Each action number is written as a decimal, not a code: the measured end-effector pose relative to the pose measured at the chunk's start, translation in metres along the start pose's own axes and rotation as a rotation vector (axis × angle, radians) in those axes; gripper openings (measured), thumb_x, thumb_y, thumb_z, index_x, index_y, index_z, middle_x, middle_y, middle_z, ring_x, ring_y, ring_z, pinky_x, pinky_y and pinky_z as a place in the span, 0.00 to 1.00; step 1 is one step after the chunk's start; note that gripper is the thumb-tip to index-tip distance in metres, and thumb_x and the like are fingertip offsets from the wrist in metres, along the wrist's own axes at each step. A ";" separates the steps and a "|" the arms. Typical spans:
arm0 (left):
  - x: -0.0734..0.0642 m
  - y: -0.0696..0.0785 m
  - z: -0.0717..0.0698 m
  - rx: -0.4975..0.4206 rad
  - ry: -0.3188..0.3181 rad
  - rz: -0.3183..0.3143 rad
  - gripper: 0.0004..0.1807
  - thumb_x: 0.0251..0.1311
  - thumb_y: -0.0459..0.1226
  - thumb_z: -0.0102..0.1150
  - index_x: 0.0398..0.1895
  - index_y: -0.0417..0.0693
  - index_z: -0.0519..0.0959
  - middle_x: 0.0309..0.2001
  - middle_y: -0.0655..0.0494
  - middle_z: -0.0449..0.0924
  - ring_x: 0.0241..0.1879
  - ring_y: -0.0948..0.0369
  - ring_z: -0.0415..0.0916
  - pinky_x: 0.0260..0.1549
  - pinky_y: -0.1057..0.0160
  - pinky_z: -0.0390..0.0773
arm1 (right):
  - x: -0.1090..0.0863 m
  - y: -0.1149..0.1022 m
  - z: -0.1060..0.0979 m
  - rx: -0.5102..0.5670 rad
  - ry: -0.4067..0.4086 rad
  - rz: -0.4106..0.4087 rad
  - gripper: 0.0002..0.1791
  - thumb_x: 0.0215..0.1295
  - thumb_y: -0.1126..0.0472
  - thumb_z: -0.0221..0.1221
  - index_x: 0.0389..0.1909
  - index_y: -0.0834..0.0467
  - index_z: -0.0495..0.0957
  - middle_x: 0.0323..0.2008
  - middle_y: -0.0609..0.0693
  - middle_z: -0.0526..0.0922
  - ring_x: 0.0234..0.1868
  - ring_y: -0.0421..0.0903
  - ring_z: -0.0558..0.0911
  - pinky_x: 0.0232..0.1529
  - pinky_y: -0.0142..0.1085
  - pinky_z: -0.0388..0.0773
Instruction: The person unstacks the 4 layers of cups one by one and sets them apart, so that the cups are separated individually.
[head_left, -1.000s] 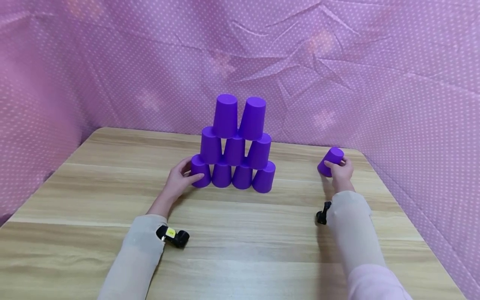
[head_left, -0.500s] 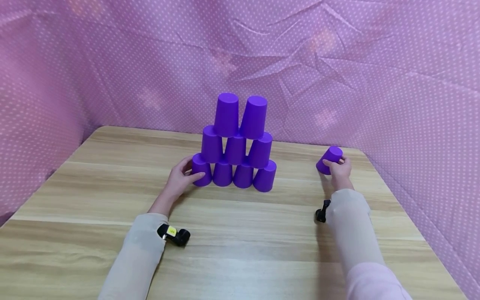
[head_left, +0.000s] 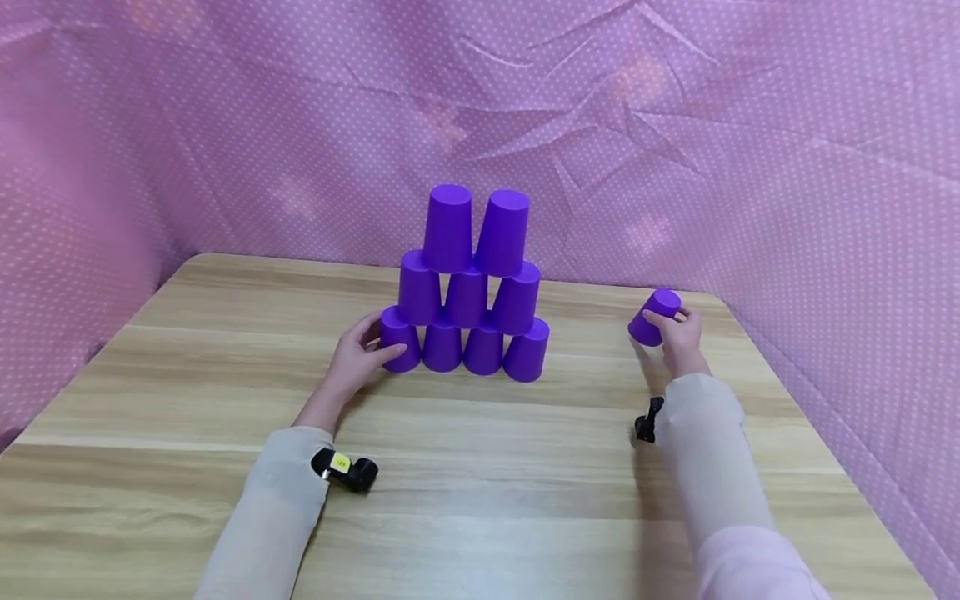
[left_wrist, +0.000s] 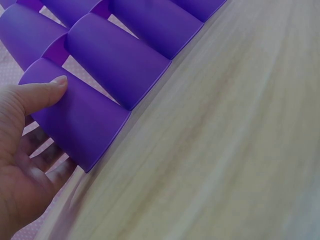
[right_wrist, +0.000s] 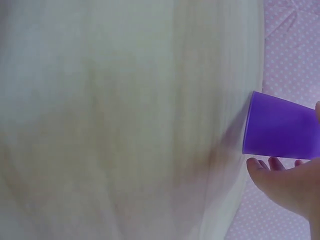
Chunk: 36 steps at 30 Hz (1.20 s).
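Purple upside-down cups (head_left: 448,229) stand in a three-tier wall, two on top, three in the middle and several below. At its left end the left hand (head_left: 354,358) holds the bottom corner cup (left_wrist: 90,125), thumb across the front and fingers round the far side. The corner cup still bears the tier above. Well to the right of the wall, the right hand (head_left: 684,340) grips a single purple cup (head_left: 645,331) by its sides, mouth down and slightly tilted. In the right wrist view, this cup (right_wrist: 280,127) has its rim close to the tabletop.
The wooden table (head_left: 480,467) has rounded far corners. Pink dotted cloth (head_left: 315,133) hangs behind it and along both sides. A small black camera (head_left: 352,472) sits on the left wrist, another black camera (head_left: 648,419) on the right.
The right hand and its cup have shifted very slightly left and away from the body. The left hand keeps its hold and the wall of cups stands the same.
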<state>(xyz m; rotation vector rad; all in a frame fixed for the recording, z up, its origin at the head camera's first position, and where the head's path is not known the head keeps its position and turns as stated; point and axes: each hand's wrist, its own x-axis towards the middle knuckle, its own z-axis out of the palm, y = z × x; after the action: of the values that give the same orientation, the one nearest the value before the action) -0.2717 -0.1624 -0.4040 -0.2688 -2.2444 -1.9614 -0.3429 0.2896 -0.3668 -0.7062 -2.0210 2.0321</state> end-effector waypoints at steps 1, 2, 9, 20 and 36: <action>0.000 0.000 0.000 -0.001 0.000 -0.001 0.33 0.46 0.30 0.61 0.58 0.38 0.61 0.52 0.38 0.65 0.52 0.49 0.62 0.53 0.55 0.62 | 0.000 -0.002 0.000 0.006 -0.003 0.005 0.41 0.52 0.68 0.57 0.63 0.59 0.43 0.62 0.57 0.52 0.60 0.51 0.57 0.58 0.35 0.56; 0.000 0.000 0.000 -0.001 0.000 -0.002 0.33 0.46 0.30 0.61 0.58 0.38 0.61 0.52 0.38 0.65 0.52 0.49 0.62 0.53 0.55 0.62 | 0.000 -0.003 0.000 0.008 -0.005 0.006 0.42 0.52 0.68 0.57 0.63 0.59 0.43 0.62 0.57 0.52 0.60 0.50 0.57 0.58 0.35 0.55; -0.001 0.003 0.000 -0.007 -0.004 -0.013 0.32 0.47 0.30 0.61 0.58 0.38 0.62 0.52 0.38 0.65 0.52 0.49 0.62 0.53 0.55 0.61 | -0.004 -0.013 0.004 -0.003 0.002 -0.005 0.43 0.50 0.68 0.59 0.63 0.58 0.42 0.62 0.58 0.51 0.60 0.51 0.57 0.59 0.39 0.54; -0.005 0.014 0.001 -0.027 -0.008 -0.020 0.32 0.47 0.27 0.60 0.58 0.35 0.61 0.52 0.35 0.64 0.53 0.46 0.60 0.54 0.52 0.59 | -0.007 -0.029 0.005 -0.130 -0.020 -0.060 0.46 0.51 0.60 0.60 0.64 0.56 0.40 0.62 0.58 0.49 0.60 0.52 0.55 0.59 0.38 0.54; -0.001 0.004 0.001 0.001 0.001 -0.010 0.32 0.47 0.30 0.61 0.58 0.37 0.61 0.52 0.37 0.65 0.53 0.48 0.61 0.54 0.53 0.60 | -0.019 -0.065 0.004 -0.208 -0.018 -0.186 0.48 0.49 0.55 0.62 0.64 0.56 0.41 0.63 0.58 0.44 0.62 0.53 0.49 0.60 0.39 0.52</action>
<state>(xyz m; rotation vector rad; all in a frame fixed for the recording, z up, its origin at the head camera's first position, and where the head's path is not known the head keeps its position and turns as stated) -0.2692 -0.1611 -0.4002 -0.2563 -2.2508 -1.9643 -0.3411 0.2816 -0.2993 -0.5129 -2.2388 1.7499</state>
